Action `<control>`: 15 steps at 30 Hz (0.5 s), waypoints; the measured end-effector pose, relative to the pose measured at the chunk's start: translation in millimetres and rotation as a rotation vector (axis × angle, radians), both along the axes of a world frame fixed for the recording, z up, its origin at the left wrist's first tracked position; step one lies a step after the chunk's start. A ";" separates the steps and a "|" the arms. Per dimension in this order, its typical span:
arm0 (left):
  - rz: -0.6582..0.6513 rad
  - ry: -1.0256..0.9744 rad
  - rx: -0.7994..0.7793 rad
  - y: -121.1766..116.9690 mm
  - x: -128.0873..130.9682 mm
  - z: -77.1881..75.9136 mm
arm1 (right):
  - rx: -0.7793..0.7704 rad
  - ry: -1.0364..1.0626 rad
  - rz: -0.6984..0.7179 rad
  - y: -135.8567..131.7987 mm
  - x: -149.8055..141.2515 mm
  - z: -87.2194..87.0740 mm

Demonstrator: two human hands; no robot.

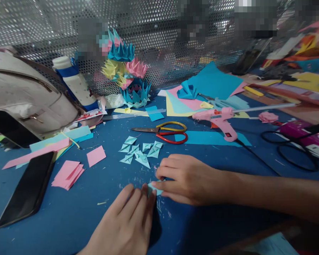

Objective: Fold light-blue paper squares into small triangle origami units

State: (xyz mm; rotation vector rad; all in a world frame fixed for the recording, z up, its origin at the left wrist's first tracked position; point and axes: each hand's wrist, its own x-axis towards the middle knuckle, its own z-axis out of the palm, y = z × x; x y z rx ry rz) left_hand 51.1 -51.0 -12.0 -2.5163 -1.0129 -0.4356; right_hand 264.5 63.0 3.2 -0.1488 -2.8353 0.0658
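A small light-blue piece of paper [154, 190] lies on the blue table between my hands, mostly covered by fingers. My left hand [130, 216] presses its fingertips on the paper's left side, fingers held together. From the right, my right hand [186, 180] grips the paper's other side with curled fingers. Just beyond them is a loose group of folded light-blue paper pieces [142, 156]. Scissors [159, 131] with one yellow and one red handle lie behind that group, blades pointing left. Pink paper squares [67, 174] are stacked to the left, with one single pink square [96, 156] beside them.
A pink glue gun [218, 118] with its cord lies at the right near a purple power strip [305, 136]. Phones [29, 187], a bottle [74, 81] and a bag [23, 88] occupy the left. Folded paper flowers [135, 90] and paper sheets [212, 83] stand behind.
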 end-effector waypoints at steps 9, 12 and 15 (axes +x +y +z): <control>0.040 0.044 -0.124 11.4 0.0 6.4 | -0.068 -0.137 0.002 8.8 13.3 17.6; 0.066 0.087 -0.165 12.0 2.2 8.8 | -0.048 -0.005 0.023 16.1 10.6 5.0; 0.086 0.121 -0.154 9.5 4.8 11.4 | -0.064 0.061 0.047 22.0 7.1 -6.0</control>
